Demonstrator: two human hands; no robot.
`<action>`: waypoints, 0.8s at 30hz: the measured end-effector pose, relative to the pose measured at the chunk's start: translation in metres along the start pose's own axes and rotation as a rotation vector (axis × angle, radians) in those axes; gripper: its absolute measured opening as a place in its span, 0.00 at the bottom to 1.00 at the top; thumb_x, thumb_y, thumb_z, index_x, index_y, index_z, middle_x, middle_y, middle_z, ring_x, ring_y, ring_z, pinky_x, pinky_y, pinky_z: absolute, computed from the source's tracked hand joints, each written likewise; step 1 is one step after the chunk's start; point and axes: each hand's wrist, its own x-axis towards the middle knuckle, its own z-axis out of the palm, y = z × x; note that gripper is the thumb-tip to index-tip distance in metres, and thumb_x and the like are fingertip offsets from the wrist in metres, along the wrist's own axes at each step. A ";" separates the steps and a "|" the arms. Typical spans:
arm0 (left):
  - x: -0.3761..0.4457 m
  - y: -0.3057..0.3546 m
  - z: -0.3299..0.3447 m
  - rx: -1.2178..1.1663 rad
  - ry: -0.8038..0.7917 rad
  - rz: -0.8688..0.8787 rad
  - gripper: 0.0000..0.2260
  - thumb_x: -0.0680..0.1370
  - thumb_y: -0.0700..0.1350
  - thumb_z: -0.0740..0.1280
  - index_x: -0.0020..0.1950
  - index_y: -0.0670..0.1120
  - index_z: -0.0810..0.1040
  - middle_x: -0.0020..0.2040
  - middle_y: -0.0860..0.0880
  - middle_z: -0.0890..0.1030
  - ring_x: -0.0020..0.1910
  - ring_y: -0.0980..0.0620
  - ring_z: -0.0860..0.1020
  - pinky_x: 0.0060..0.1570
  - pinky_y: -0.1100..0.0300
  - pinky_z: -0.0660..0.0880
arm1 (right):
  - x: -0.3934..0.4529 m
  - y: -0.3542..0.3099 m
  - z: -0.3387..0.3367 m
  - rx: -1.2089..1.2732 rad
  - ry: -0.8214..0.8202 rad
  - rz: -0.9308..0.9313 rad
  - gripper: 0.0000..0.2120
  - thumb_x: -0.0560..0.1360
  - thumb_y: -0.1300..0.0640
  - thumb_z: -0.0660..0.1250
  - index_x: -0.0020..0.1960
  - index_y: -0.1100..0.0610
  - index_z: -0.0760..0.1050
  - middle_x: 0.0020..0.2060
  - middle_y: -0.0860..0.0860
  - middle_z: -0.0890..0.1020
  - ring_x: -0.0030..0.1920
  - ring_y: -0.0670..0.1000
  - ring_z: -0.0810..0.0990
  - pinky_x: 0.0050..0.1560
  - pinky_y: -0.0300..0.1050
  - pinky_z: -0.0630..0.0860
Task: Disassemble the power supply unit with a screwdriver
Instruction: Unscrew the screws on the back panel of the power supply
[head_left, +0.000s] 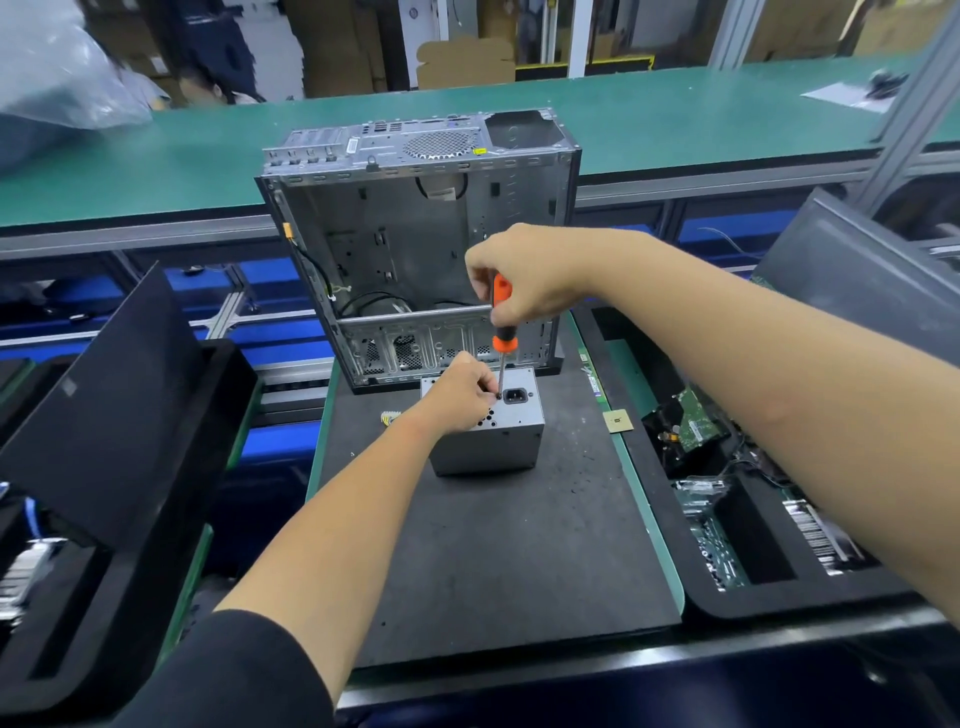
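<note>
setting: assembly-line hall, green conveyor benches behind; worktop (519, 545) covered with a dark, scuffed mat.
item 1: power supply unit (491, 426), grey metal box, standing near the far middle of the mat with its socket face turned up; a cable plug shows just beside it on the left.
item 2: screwdriver (503, 332), orange and black handle, held near upright, tip down on the top face just left of the socket.
item 3: right hand (524, 270), fingers curled round the handle's upper part.
item 4: left hand (460, 397), resting on the unit's top, fingertips pinched close at the shaft near the tip; whether they hold a screw cannot be told.
item 5: empty computer case (415, 249), open, standing just behind the unit.
item 6: small square chip (618, 420), on the mat's right edge.
item 7: black foam trays either side, the right one holding circuit boards.
step in hand, by judgement: backing out a cover screw. next move calls for steady downward pressure, shaft kept upright, and lifting the freed screw clear.
</note>
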 end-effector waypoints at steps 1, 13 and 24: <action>0.000 -0.001 0.000 -0.002 0.001 -0.004 0.14 0.76 0.34 0.65 0.34 0.49 0.71 0.50 0.48 0.66 0.31 0.56 0.69 0.29 0.75 0.69 | -0.001 0.000 0.000 0.021 0.006 -0.026 0.09 0.71 0.59 0.70 0.48 0.53 0.72 0.39 0.44 0.73 0.38 0.43 0.71 0.34 0.40 0.66; -0.001 0.001 0.000 -0.020 -0.005 -0.006 0.15 0.76 0.33 0.64 0.33 0.49 0.70 0.48 0.47 0.67 0.28 0.55 0.68 0.26 0.75 0.67 | -0.001 -0.002 -0.001 0.023 -0.012 0.025 0.05 0.73 0.56 0.68 0.48 0.53 0.74 0.39 0.46 0.78 0.37 0.45 0.76 0.35 0.41 0.68; -0.002 0.003 0.001 -0.017 -0.011 -0.004 0.15 0.77 0.33 0.63 0.34 0.48 0.70 0.51 0.47 0.65 0.29 0.55 0.69 0.25 0.75 0.67 | -0.001 -0.002 0.007 0.051 0.093 0.053 0.03 0.73 0.57 0.67 0.46 0.56 0.76 0.34 0.46 0.77 0.33 0.45 0.77 0.31 0.41 0.68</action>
